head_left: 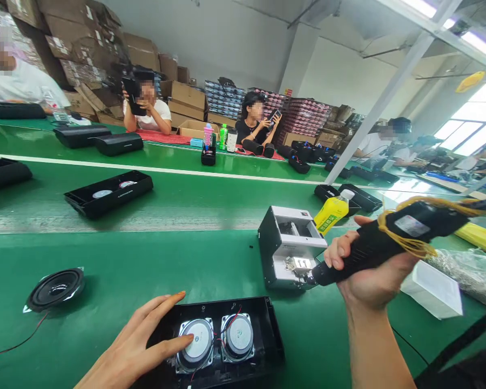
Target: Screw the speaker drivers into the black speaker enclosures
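Observation:
A black speaker housing [263, 335] lies before me with two round speaker drivers [237, 336] set in it, their backs up and thin wires between them. My left hand [141, 335] rests over its left side, fingers spread, one fingertip on the left driver. In my right hand [372, 275] is a black electric screwdriver [360, 254] with a yellow cord wound about its rear end. Its tip points down-left at the front of a silver and black screw feeder [291, 237]. Whether the tip touches a screw I cannot make out.
A loose speaker driver [55, 289] lies at the left with its wire trailing. Behind the feeder is a yellow bottle [334, 209]. A white box [431, 289] and a bag of screws [470, 275] sit at right. Another housing [109, 194] lies farther back; several people work across the bench.

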Tool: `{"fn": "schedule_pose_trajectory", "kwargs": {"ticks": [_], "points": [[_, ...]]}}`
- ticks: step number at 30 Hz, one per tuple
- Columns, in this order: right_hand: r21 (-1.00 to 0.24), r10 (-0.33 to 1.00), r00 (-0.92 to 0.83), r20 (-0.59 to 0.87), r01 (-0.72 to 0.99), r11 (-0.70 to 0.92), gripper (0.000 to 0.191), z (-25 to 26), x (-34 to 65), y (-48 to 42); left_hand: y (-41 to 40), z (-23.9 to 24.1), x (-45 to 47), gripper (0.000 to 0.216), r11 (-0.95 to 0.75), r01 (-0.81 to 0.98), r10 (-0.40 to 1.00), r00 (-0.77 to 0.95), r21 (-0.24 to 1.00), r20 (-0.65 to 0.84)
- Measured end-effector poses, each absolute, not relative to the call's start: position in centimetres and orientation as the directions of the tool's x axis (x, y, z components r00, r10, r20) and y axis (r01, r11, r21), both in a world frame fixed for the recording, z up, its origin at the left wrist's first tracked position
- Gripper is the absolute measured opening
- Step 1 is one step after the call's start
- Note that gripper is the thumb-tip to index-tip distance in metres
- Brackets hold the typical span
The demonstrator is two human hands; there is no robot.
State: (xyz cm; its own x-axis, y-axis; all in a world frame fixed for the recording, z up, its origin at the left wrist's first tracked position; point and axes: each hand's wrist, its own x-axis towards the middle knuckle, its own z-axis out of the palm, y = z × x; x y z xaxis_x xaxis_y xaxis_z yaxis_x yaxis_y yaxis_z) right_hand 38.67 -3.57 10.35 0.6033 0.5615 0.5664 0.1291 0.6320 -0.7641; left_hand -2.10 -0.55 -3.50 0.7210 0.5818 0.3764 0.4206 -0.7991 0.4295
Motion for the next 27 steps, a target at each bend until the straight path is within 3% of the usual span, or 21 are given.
{"fn": "schedule_pose_trajectory", "kwargs": {"ticks": [9,14,20,27], "points": [[-0.745,0.700,0.467,0.540,-0.122,0.656,0.050,14.0,32.5,-3.9,-2.0,-0.5,-2.4,0.085,-0.718,0.466,0.610,0.779,0.517,0.147],[-0.739,0.799,0.261,0.541,-0.305,0.600,0.056,13.5,25.5,-0.8,-2.6,0.1,-2.3,0.100,-0.646,0.516,0.652,0.757,0.563,0.053],[-0.778,0.876,0.078,0.475,-0.429,0.460,0.061,9.9,19.6,1.9,-3.4,-0.3,-2.1,0.093,-0.631,0.534,0.678,0.732,0.563,0.067],[-0.851,0.925,-0.026,0.379,-0.403,0.337,0.064,7.6,18.3,2.5,-3.2,-0.3,-1.6,0.077,-0.659,0.528,0.686,0.714,0.535,0.140]]}}
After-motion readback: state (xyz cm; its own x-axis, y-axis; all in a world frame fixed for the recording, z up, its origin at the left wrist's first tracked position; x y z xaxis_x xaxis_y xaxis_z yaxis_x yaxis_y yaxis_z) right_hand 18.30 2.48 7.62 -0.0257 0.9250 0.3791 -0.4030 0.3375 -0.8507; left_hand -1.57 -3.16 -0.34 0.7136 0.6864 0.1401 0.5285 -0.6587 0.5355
